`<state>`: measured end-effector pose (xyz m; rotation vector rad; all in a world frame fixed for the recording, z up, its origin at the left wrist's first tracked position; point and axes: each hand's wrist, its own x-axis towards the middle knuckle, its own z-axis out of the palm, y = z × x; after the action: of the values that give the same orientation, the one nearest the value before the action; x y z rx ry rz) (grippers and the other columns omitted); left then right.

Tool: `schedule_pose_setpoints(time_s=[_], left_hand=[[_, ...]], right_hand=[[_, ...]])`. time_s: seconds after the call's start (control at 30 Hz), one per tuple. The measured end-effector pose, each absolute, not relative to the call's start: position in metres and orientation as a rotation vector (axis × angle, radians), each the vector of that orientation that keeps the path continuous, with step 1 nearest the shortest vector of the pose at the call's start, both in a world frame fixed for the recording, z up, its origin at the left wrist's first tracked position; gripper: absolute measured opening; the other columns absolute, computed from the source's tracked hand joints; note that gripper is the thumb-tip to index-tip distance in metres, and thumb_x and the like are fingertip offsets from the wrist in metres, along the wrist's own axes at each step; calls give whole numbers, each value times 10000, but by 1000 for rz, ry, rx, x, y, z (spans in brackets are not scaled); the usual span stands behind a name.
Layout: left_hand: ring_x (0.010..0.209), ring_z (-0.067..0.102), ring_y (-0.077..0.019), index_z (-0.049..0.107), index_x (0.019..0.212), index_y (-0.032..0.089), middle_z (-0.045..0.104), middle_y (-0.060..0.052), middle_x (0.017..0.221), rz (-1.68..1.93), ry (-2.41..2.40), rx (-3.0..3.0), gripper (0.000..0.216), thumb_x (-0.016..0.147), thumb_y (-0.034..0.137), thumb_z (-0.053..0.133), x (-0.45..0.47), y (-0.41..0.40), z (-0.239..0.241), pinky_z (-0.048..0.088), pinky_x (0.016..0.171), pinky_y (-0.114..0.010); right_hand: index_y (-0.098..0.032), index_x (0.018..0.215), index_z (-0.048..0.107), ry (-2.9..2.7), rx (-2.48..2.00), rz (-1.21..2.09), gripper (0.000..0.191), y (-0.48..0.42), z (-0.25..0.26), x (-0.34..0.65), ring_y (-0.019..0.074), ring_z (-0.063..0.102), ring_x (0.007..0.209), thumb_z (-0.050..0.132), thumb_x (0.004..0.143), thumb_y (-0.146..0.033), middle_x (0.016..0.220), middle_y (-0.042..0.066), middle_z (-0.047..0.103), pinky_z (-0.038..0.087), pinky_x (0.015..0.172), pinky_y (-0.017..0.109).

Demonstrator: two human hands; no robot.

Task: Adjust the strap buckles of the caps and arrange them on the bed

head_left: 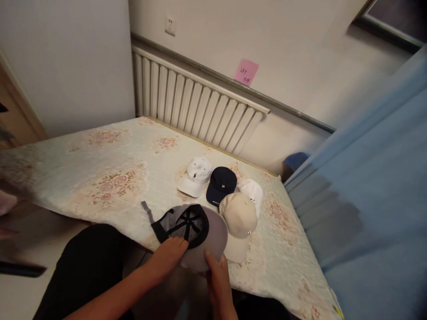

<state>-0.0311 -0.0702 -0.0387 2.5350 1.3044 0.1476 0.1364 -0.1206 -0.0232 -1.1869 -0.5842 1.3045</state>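
Observation:
A grey baseball cap [215, 226] is held over the bed's near edge, its black-taped inside turned up toward me. My left hand [170, 254] grips the rim, fingers curled over the sweatband. On the brim, my right hand [217, 271] is closed with the thumb on top. The cap's loose strap [147, 211] sticks out to the left. Beyond it lie a white cap [196, 175] with a small dark emblem and a navy cap [222, 182]. A beige cap [238, 215] partly covers another white cap [255, 189].
A flowered cover [133, 146] spreads across the bed. Behind it stands a white radiator [193, 102] against the wall, with a pink note [246, 72] above. A blue curtain [373, 178] hangs along the right side. My dark-clothed knee [86, 258] is at lower left.

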Motion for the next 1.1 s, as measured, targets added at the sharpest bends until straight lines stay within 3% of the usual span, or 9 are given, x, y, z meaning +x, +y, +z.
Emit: schedule_pose_setpoints(time_s=[0.2, 0.5, 0.87, 1.0, 1.1], left_hand=[[1022, 562, -253, 560, 1032, 165, 622, -95, 1087, 167, 1207, 2497, 308, 749, 74, 480, -37, -68, -29, 428, 901, -378], [950, 600, -262, 592, 937, 164, 661, -103, 995, 138, 1246, 2482, 257, 775, 71, 417, -54, -65, -23, 443, 845, -398], [962, 614, -261, 598, 953, 154, 664, -114, 985, 201, 1205, 2436, 251, 773, 98, 432, -46, -67, -33, 457, 845, -366], [992, 603, -254, 596, 952, 174, 660, -103, 1004, 245, 1189, 2380, 228, 786, 115, 451, -48, -68, -35, 452, 861, -368], [1013, 594, -262, 599, 1018, 173, 650, -107, 1057, 330, 1091, 2270, 237, 806, 259, 540, -55, -66, -34, 452, 879, -382]], right_hand=[[-141, 1156, 600, -538, -1167, 1348, 510, -114, -13, 145, 221, 660, 745, 636, 664, -270, 808, 47, 732, 521, 680, 333], [-123, 1069, 653, -528, -1189, 1295, 473, -109, -3, 154, 212, 649, 695, 660, 623, -279, 795, 61, 736, 502, 626, 307], [-126, 1213, 565, -680, -1168, 1283, 586, -110, -11, 145, 264, 637, 1017, 708, 691, -352, 1096, 111, 699, 490, 903, 388], [-138, 1235, 554, -665, -1258, 1200, 620, -112, -18, 140, 275, 633, 1042, 715, 681, -364, 1083, 109, 704, 503, 896, 387], [-140, 1250, 544, -631, -1278, 1201, 606, -113, -19, 138, 268, 651, 1001, 683, 691, -327, 1060, 101, 711, 527, 840, 368]])
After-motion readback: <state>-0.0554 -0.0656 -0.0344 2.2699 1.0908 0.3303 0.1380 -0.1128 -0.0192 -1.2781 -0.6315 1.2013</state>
